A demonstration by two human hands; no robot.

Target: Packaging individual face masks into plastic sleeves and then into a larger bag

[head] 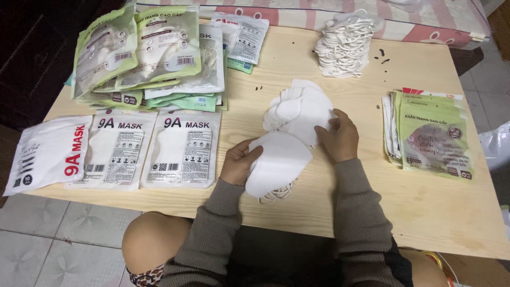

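Soft, even light; corners dim (perhaps slightly blurred).

Three flat white pouches (117,150) with red and black print lie side by side at the left of the frame. Above them, upper left, sits a loose heap of green-and-white packets (141,50), with another white pouch (241,37) at its right edge. At the right lies a neat stack of green packets (433,135).

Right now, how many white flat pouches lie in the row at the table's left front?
3: left pouch, middle pouch, right pouch, side by side on the table. More may hide under the green stack.
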